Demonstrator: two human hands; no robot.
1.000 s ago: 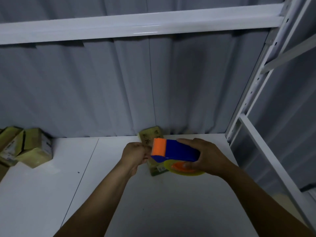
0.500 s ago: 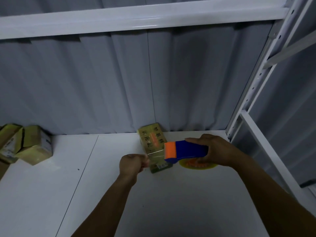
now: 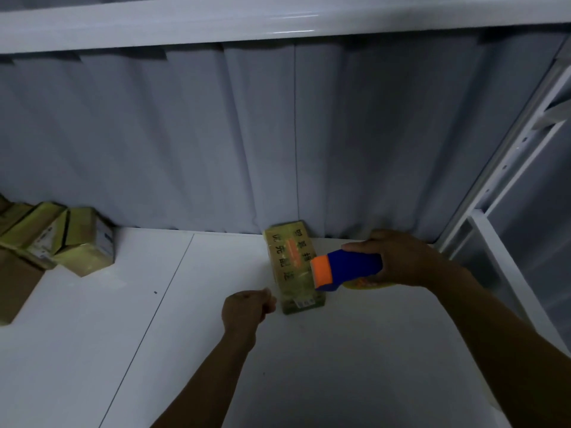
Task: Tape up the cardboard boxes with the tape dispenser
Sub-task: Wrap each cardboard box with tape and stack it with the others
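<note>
Just right of the clenched left grip (image 3: 247,307), holding nothing discernible: 1 cardboard box (image 3: 292,273) on the desk (image 3: 340,372). Right grip (image 3: 401,257) grasping the tape dispenser (image 3: 349,267) over it. Seemingly mid-taping; stacked boxes (image 3: 83,242) far left unclear.

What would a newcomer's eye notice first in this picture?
First the bright blue-and-orange dispenser, gripped by the right hand at the small box near the back wall. Then the curled left hand beside that box, and the pile of boxes at far left.
</note>
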